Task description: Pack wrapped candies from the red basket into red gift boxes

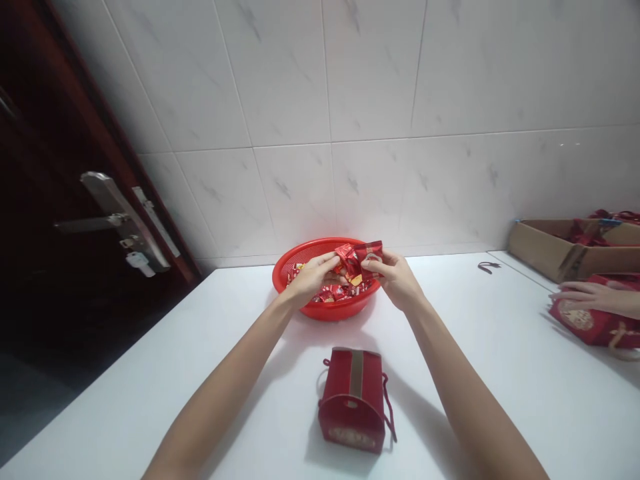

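Note:
Both of my hands are raised over a red plastic basket [334, 313] that holds many small wrapped candies [333, 293]. Between the fingers of my left hand [314, 277] are red-wrapped candies [348, 259]. My right hand [399, 279] pinches a dark red candy packet [370, 256] by its side, close against the left hand's candies. Nearer to me, between my forearms, a dark red gift box [352, 397] with a rounded top, a gold-brown stripe and cord handles stands on the white table [280, 433].
At the right edge, another person's hand [595, 295] rests on a red gift box [583, 319]. Behind it stands a cardboard box [545, 255] with red items inside. A dark cord [488, 267] lies near the tiled wall [370, 187]. A dark door [55, 167] is at left.

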`<action>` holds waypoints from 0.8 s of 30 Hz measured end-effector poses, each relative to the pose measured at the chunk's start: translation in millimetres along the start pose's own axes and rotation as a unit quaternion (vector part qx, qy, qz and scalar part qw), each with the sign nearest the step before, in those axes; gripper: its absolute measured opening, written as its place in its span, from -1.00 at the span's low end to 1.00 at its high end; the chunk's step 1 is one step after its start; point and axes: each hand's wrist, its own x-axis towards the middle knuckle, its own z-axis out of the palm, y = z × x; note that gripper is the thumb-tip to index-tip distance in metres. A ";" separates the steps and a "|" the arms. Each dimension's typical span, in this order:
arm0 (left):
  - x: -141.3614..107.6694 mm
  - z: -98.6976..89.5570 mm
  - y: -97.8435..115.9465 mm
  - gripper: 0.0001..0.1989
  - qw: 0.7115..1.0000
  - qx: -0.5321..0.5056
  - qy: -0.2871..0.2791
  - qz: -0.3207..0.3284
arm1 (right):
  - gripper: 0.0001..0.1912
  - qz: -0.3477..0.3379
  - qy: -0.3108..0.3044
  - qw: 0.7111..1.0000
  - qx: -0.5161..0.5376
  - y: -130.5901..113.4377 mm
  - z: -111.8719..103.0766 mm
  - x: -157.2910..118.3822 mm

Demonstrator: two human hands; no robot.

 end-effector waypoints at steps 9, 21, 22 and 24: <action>-53.6 -0.5 10.5 -0.66 0.983 0.182 0.003 0.024 | -0.77 0.008 -0.142 0.984 -0.105 -26.6 5.9 -19.1; -107.6 40.3 43.1 -0.60 0.811 0.503 -0.294 0.042 | -0.79 -0.009 -0.208 0.968 -0.142 -52.7 14.0 -40.1; -106.2 42.8 43.5 -0.60 0.798 0.521 -0.300 0.038 | -0.81 -0.010 -0.210 0.967 -0.146 -53.4 14.7 -41.7; -103.4 45.9 44.8 -0.60 0.785 0.536 -0.310 0.031 | -0.82 -0.014 -0.214 0.965 -0.149 -54.6 15.7 -43.8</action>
